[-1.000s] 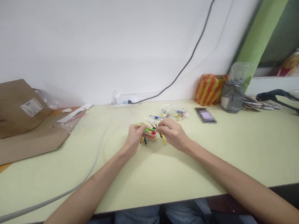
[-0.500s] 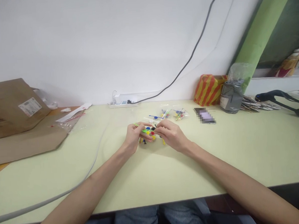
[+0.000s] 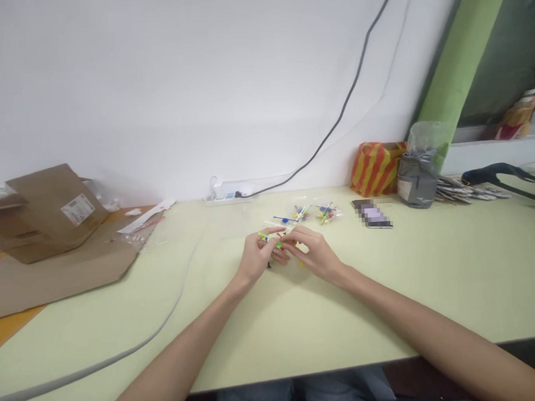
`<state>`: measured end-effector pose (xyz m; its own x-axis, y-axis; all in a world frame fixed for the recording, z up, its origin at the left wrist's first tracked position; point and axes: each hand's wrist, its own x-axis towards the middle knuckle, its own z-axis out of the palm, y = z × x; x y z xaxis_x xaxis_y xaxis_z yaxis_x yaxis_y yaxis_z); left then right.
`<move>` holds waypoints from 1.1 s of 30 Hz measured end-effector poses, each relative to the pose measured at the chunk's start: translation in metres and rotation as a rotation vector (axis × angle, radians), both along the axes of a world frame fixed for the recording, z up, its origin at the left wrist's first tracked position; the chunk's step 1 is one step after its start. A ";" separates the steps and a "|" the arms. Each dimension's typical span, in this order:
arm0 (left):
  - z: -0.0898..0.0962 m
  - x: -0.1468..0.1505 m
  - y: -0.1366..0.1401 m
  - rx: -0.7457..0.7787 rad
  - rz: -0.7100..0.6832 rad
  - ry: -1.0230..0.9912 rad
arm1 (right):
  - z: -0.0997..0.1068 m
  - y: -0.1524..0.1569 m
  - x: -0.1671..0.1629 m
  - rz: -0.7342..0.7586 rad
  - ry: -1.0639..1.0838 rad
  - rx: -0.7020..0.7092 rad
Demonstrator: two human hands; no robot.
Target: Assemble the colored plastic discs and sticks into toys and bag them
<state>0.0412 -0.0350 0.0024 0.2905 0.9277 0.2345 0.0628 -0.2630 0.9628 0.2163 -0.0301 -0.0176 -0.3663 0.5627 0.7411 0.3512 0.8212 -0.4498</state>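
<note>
My left hand (image 3: 255,256) is closed on a thin bright green plastic piece (image 3: 279,245), with a little blue and yellow showing beside it. Against the same spot, my right hand (image 3: 316,253) pinches with thumb and forefinger; a speck of red shows by its fingertips, but what it grips is mostly hidden. Below and between the hands, small coloured plastic parts lie on the table, among them a yellow part (image 3: 301,264) and a dark part (image 3: 269,265). Just beyond the hands lies a blue stick-like part with a round disc (image 3: 287,220).
Clear bags of coloured plastic parts (image 3: 327,213) lie behind my hands, left of a phone (image 3: 372,213). A striped bag (image 3: 376,168) and a grey pouch (image 3: 415,181) stand back right. Cardboard packaging (image 3: 64,211), a grey cable (image 3: 166,322) and a power strip (image 3: 227,198) occupy the left and back.
The view has shifted slightly, so everything sits a little lower and mostly further right. My left fingers have curled further over the green piece, covering the coloured discs seen before.
</note>
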 end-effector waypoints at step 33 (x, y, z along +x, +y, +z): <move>-0.031 -0.040 0.043 0.502 0.413 0.301 | 0.008 0.192 -0.006 -0.241 -0.439 -0.204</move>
<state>0.0014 0.0079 -0.0281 0.0582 0.7770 0.6268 0.4967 -0.5672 0.6570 0.2104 0.1622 -0.0097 -0.4602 0.7851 0.4145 0.7094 0.6059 -0.3600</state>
